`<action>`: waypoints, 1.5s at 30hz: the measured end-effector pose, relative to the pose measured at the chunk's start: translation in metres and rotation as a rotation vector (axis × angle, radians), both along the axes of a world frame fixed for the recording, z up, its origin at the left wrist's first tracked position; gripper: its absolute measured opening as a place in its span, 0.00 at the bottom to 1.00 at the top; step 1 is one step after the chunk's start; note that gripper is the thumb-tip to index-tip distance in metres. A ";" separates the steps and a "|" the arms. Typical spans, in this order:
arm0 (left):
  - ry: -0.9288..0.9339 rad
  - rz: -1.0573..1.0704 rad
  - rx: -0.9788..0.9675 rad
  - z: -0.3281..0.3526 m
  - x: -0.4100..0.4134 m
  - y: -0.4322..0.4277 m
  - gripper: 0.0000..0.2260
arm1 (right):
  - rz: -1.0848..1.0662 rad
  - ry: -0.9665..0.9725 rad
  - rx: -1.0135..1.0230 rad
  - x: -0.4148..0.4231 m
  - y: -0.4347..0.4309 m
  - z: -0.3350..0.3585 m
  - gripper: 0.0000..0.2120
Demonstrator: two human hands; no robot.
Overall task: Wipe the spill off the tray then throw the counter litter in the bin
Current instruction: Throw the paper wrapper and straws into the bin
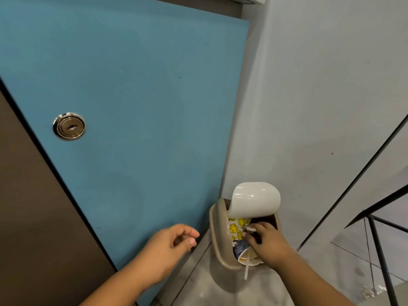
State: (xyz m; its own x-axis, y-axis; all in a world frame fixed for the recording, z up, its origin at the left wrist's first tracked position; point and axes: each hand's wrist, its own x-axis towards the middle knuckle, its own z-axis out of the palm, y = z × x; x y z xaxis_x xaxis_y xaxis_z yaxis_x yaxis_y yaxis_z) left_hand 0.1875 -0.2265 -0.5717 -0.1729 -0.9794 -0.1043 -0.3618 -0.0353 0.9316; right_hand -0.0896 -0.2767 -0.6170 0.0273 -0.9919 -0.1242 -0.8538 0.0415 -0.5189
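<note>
Over bin (pixel 217 236), right hand (pixel 268 241) pinching scrap (pixel 250 229)

Flat mid-blue across door (pixel 132 96), plain. Dk brown on panel (pixel 33 217) to its left, w/ thin black strip (pixel 56 173) btwn the two. Shiny silver on round lock (pixel 69 126), darker keyhole slot at centre. Pale grey-white over wall (pixel 320 85). Beige on bin (pixel 217 235) rim; glossy white on swing lid (pixel 256 199); dk brown inside. Cup (pixel 236 228) in bin: white w/ yellow smiley faces, black eyes & mouths, then blue band w/ white lettering nr the mouth. White on straw (pixel 246 269) and on small scrap (pixel 250 229). Lt grey, faintly mottled, on floor (pixel 209 288). Black on metal frame (pixel 379 250) at right.
</note>
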 end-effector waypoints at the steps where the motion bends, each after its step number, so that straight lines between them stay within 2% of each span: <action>1: -0.006 0.002 -0.003 0.000 0.001 0.000 0.10 | 0.001 -0.004 -0.016 0.002 0.000 0.002 0.18; 6: -0.010 0.018 -0.014 -0.001 0.000 -0.001 0.10 | -0.008 -0.001 -0.276 0.000 0.003 0.007 0.08; 9: -0.011 0.007 -0.011 -0.003 -0.001 -0.001 0.10 | -0.002 -0.042 -0.230 -0.005 -0.002 0.003 0.05; 13: -0.040 -0.010 -0.011 -0.006 -0.003 0.000 0.10 | 0.025 -0.020 -0.042 -0.006 -0.005 -0.003 0.09; 15: -0.045 -0.008 -0.007 -0.006 -0.003 0.001 0.10 | 0.039 -0.014 -0.109 -0.003 -0.002 -0.004 0.12; 18: -0.035 0.002 0.002 -0.008 -0.002 0.002 0.11 | 0.062 0.000 -0.287 0.001 0.005 -0.005 0.07; 21: -0.040 0.002 0.010 -0.010 -0.001 0.002 0.11 | 0.196 0.082 -0.228 -0.002 0.006 -0.016 0.05; 23: -0.046 -0.005 0.012 -0.011 -0.001 0.003 0.11 | 0.278 0.182 -0.118 -0.004 0.007 -0.019 0.10; 24: -0.045 -0.008 0.011 -0.010 -0.002 0.003 0.11 | 0.300 0.219 -0.068 -0.005 0.008 -0.017 0.18; 26: -0.054 -0.017 0.008 -0.011 -0.003 0.003 0.11 | 0.302 0.179 -0.090 -0.005 0.012 -0.011 0.39; 27: -0.060 -0.021 0.009 -0.011 -0.003 0.004 0.11 | 0.297 0.138 -0.137 -0.005 0.015 -0.007 0.43; 30: -0.071 -0.029 0.012 -0.011 -0.004 0.003 0.11 | 0.247 0.023 -0.266 -0.006 0.021 0.000 0.38; 32: -0.081 -0.032 0.017 -0.012 -0.005 0.003 0.11 | 0.243 -0.005 -0.265 -0.005 0.023 0.003 0.27; 34: -0.079 -0.032 0.020 -0.013 -0.005 0.003 0.10 | 0.308 0.056 -0.237 -0.005 0.024 0.003 0.15; 35: -0.078 -0.032 0.022 -0.012 -0.006 0.004 0.10 | 0.340 0.088 -0.207 -0.005 0.024 0.001 0.14; 37: -0.083 -0.033 0.020 -0.011 -0.008 0.004 0.10 | 0.352 0.151 -0.157 -0.002 0.026 -0.001 0.17; 41: -0.101 -0.027 0.015 -0.009 -0.008 0.005 0.11 | 0.397 0.261 -0.212 0.008 0.027 -0.002 0.20; 45: -0.100 -0.028 0.022 -0.008 -0.007 0.005 0.10 | 0.415 0.387 -0.338 0.018 0.028 -0.003 0.12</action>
State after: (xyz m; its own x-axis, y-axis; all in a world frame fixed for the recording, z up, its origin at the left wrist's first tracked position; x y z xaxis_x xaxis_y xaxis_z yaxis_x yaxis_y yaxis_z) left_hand 0.1808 -0.2220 -0.5800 -0.1881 -0.9716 -0.1435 -0.4539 -0.0435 0.8900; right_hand -0.0716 -0.2489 -0.6197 0.4316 -0.8947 0.1148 -0.8913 -0.4426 -0.0984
